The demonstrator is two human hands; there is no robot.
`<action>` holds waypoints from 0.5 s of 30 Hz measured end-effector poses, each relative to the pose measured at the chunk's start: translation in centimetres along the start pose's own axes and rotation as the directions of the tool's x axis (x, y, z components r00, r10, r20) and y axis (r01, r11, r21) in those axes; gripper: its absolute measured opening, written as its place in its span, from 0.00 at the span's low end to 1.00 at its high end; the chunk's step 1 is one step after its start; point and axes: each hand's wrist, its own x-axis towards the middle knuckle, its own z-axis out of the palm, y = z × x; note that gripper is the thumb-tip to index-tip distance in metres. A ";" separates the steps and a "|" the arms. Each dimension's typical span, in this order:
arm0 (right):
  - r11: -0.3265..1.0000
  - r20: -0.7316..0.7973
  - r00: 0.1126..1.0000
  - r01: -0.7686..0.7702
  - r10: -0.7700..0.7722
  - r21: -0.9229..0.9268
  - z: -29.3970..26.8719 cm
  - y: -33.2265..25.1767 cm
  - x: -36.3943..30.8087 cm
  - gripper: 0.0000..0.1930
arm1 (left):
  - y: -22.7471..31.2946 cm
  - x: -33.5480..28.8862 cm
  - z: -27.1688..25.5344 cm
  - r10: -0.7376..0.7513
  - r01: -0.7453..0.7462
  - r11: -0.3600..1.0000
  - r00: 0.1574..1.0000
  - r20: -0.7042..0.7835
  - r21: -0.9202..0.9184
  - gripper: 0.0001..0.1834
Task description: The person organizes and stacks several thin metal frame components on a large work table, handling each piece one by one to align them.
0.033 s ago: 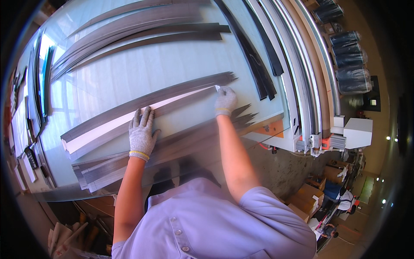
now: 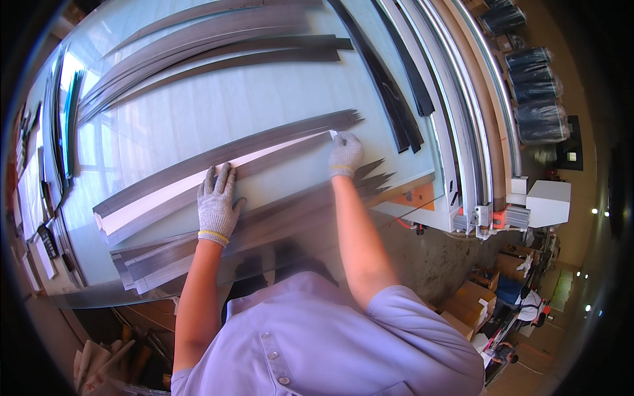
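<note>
Several dark bundles in clear plastic; hands on pale strip.

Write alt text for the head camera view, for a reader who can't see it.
A gloved left hand lies with fingers spread on a long white strip flanked by dark strips, while the gloved right hand pinches its right end. More dark strips lie around them on a pale, glossy table, with metal rails along the right.
</note>
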 end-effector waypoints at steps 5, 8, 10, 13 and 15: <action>0.999 -0.004 1.000 -0.010 0.010 0.034 0.1 -0.6 -0.3 0.06 | -0.3 -0.3 0.1 -0.002 0.002 1.000 1.000 -0.003 0.007 0.40; 1.000 -0.081 0.997 -0.003 0.005 0.024 0.5 0.9 0.4 0.06 | -0.1 0.0 0.0 0.016 -0.016 1.000 1.000 -0.005 0.003 0.40; 1.000 -0.077 0.997 -0.001 0.000 -0.006 0.5 1.0 0.4 0.05 | -0.1 0.0 0.1 0.012 -0.012 1.000 1.000 -0.003 0.001 0.40; 0.998 -0.024 0.999 -0.040 0.038 -0.054 0.2 -0.2 0.1 0.06 | -0.3 -0.2 0.1 -0.002 0.002 1.000 1.000 0.001 0.005 0.40; 0.996 -0.003 0.996 -0.089 0.089 -0.028 0.0 -0.5 0.2 0.08 | -0.3 -0.2 0.1 -0.002 0.002 1.000 1.000 0.007 0.005 0.40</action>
